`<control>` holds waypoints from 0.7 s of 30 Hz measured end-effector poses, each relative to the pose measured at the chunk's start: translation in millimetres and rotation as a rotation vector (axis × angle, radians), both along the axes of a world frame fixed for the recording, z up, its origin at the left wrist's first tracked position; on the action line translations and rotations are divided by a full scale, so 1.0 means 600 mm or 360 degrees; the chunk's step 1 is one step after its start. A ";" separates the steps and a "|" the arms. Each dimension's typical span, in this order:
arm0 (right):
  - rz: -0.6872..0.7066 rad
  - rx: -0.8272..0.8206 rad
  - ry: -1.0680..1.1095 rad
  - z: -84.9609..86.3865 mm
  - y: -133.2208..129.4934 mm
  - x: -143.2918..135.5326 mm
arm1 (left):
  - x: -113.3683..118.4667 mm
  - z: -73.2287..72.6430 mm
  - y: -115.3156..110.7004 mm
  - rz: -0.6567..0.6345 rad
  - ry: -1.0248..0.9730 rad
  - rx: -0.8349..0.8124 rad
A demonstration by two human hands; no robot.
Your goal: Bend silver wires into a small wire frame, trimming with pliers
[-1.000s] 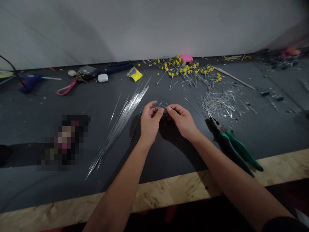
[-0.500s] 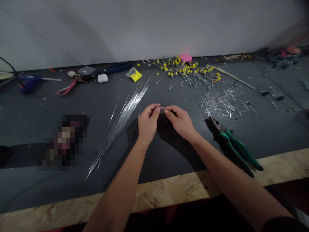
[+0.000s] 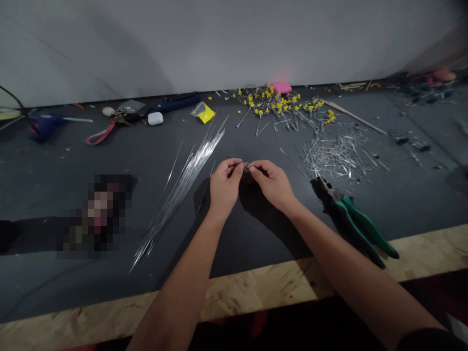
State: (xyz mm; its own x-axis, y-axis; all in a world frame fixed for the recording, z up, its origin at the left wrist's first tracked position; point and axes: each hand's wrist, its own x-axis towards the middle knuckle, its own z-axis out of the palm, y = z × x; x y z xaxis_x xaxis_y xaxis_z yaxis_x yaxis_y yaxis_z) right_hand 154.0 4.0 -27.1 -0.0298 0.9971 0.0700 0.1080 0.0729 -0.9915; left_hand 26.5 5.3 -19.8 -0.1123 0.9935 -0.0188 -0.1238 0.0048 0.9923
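Observation:
Both hands meet near the middle of the view, above the dark table. My left hand (image 3: 225, 184) pinches one end of a small thin piece of wire (image 3: 246, 165) between thumb and forefinger. The other end is pinched by my right hand (image 3: 272, 183), its fingertips almost touching those of the left. The wire's exact shape is too small to tell. To the left lies a bundle of long silvery wires (image 3: 183, 185). Right of the hands are a heap of short wire pieces (image 3: 334, 152) and green-and-black pliers (image 3: 351, 217).
Yellow-tipped wires (image 3: 270, 102) lie by the wall with a pink object (image 3: 281, 87). A yellow packet (image 3: 204, 113), white case (image 3: 155, 118), pink strap (image 3: 100, 134) and blue glue gun (image 3: 46, 127) are at back left. A wooden stick (image 3: 354, 117) lies back right.
The hands have barely moved; the fingertips have shifted very slightly around the small wire. Everything else is where it was.

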 end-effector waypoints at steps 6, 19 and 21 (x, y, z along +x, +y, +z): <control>-0.0030 -0.0004 0.0012 0.006 -0.001 -0.002 | -0.003 -0.003 0.002 -0.0019 -0.0020 0.0018; -0.0213 0.0089 -0.0081 0.008 -0.009 -0.012 | 0.002 0.003 0.001 0.0017 -0.0228 0.0000; -0.0221 0.0079 -0.0075 0.010 -0.009 -0.013 | 0.002 0.003 0.001 0.0026 -0.0220 0.0009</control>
State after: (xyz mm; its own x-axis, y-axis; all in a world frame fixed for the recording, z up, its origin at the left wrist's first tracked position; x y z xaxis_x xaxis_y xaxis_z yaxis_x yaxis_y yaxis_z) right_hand 146.2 -1.5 -21.4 0.1034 0.9873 0.1209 0.1665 0.1027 -0.9807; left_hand 28.0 6.1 -18.1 -0.1254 0.9917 -0.0295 -0.2594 -0.0041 0.9658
